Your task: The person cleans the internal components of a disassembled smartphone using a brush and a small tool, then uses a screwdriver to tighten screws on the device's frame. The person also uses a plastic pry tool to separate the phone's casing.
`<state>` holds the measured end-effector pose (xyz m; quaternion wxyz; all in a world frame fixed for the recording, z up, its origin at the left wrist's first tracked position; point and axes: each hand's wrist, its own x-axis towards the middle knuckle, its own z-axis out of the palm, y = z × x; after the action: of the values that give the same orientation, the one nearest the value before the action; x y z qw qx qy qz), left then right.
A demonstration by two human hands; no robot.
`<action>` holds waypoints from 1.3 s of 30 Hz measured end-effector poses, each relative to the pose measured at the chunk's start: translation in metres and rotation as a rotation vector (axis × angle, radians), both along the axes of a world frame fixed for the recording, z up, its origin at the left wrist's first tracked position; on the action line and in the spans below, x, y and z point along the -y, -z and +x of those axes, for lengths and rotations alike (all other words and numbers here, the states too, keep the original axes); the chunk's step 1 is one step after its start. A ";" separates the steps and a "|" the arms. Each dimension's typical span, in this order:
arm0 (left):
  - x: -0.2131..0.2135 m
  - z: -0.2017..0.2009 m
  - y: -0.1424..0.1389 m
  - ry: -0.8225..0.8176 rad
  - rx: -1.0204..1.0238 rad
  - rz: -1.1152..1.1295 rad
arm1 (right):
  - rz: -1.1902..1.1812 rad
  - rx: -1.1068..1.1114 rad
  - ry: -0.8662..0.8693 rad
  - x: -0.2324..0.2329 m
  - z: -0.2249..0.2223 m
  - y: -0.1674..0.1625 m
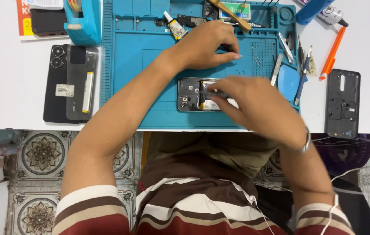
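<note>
Right, the right hand (pixel 259 109) has its fingertips pinched around a thin dark tool (pixel 216 92), blurred here, its tip over the opened black smartphone with its back removed (pixel 193 94). That phone lies flat near the front edge of the ribbed turquoise silicone work mat (pixel 150 65), its battery and camera modules exposed. The left hand (pixel 206 43) sits further up the mat, fingers curled loosely and pressed down on the rubbery surface just above the phone; whether it grips anything, I cannot tell.

Moving outward, a small white glue bottle with a dark cap (pixel 175 27) lies tilted by the left wrist, and a flat wooden stick (pixel 230 14) rests across the mat's upper trays. To the right, a rounded blue plastic pick (pixel 288 82) lies on the mat's edge, and an orange pen (pixel 332 54) slants across the white table (pixel 2 78). A matte black plastic back cover (pixel 343 103) lies face-down far right. On the left, a glossy black phone under a clear film sheet (pixel 69 82) lies flat.
</note>
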<state>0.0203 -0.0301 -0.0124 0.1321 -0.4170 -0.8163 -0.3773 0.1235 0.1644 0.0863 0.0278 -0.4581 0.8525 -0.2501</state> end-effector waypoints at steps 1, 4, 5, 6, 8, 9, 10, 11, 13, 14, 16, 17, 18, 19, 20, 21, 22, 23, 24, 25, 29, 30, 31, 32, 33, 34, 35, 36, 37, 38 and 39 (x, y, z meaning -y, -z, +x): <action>0.001 -0.003 0.000 0.025 0.016 0.016 | -0.035 -0.029 -0.057 0.005 -0.012 -0.005; 0.002 -0.011 0.002 0.059 0.046 0.051 | 0.021 -0.029 -0.123 0.028 -0.039 -0.009; -0.001 -0.012 0.004 0.045 0.044 0.051 | 0.066 -0.015 -0.126 0.031 -0.042 -0.008; -0.001 -0.015 0.005 0.027 0.041 0.052 | 0.123 0.007 -0.105 0.036 -0.045 -0.008; 0.002 -0.012 0.013 0.021 0.045 0.039 | 0.231 0.056 -0.064 0.046 -0.042 0.000; 0.002 -0.012 0.015 0.016 0.046 0.035 | 0.216 0.062 -0.074 0.046 -0.043 0.001; 0.003 -0.013 0.017 0.017 0.036 0.032 | 0.203 0.071 -0.085 0.046 -0.044 0.002; 0.003 -0.015 0.018 0.019 0.026 0.027 | 0.188 0.080 -0.095 0.047 -0.046 0.003; 0.003 -0.018 0.018 0.018 0.016 0.012 | 0.211 0.105 -0.078 0.048 -0.049 0.004; 0.002 -0.019 0.018 0.013 0.019 0.004 | 0.224 0.118 -0.069 0.048 -0.050 0.004; 0.001 -0.022 0.014 0.014 0.012 -0.010 | 0.130 0.033 -0.146 0.046 -0.051 0.002; 0.001 -0.021 0.013 0.019 0.021 -0.006 | 0.090 0.002 -0.186 0.047 -0.050 0.002; 0.000 -0.020 0.011 0.020 0.025 -0.005 | 0.101 0.008 -0.174 0.047 -0.049 0.001; -0.001 -0.020 0.010 0.016 0.016 -0.007 | 0.113 0.016 -0.164 0.047 -0.049 0.000; -0.001 -0.019 0.009 0.009 0.011 -0.009 | 0.125 0.028 -0.158 0.048 -0.048 -0.001; -0.001 -0.019 0.009 0.006 0.005 -0.013 | 0.141 0.035 -0.146 0.048 -0.047 -0.002; -0.001 -0.019 0.008 0.004 0.005 -0.015 | 0.155 0.042 -0.133 0.049 -0.046 -0.003; -0.001 -0.018 0.008 0.003 0.005 -0.018 | 0.168 0.049 -0.119 0.049 -0.044 -0.004; -0.001 -0.018 0.009 0.005 0.005 -0.021 | 0.192 0.052 -0.104 0.050 -0.043 -0.005; -0.001 -0.018 0.009 0.013 0.000 -0.011 | 0.216 0.054 -0.088 0.051 -0.042 -0.005; -0.002 -0.019 0.011 0.012 -0.035 -0.020 | 0.152 -0.017 -0.125 0.052 -0.039 -0.007; -0.002 -0.019 0.011 0.006 -0.045 -0.031 | 0.205 -0.079 -0.109 0.054 -0.039 -0.007; -0.003 -0.019 0.010 0.012 -0.059 -0.036 | 0.259 -0.139 -0.095 0.058 -0.038 -0.006; -0.003 -0.019 0.009 0.020 -0.076 -0.043 | 0.311 -0.201 -0.078 0.062 -0.038 -0.004; -0.003 -0.019 0.006 0.026 -0.097 -0.052 | 0.326 -0.209 -0.079 0.067 -0.039 -0.003; -0.002 -0.018 0.004 0.032 0.009 -0.027 | 0.340 -0.217 -0.080 0.074 -0.039 -0.001; -0.001 -0.016 0.003 0.039 0.114 -0.002 | 0.353 -0.225 -0.079 0.079 -0.039 0.000; 0.000 -0.014 0.001 0.046 0.218 0.021 | 0.375 -0.181 -0.114 0.083 -0.039 0.001; 0.001 -0.012 -0.001 0.025 0.255 0.107 | 0.397 -0.136 -0.148 0.086 -0.039 0.001; 0.001 -0.010 -0.002 0.005 0.290 0.193 | 0.418 -0.093 -0.180 0.088 -0.039 0.000; 0.003 -0.011 -0.005 -0.014 0.320 0.279 | 0.391 -0.127 -0.195 0.089 -0.038 -0.001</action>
<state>0.0096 -0.0331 -0.0070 0.0598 -0.3238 -0.7696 -0.5470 0.0854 0.0758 0.0869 0.0864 -0.5391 0.8365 -0.0470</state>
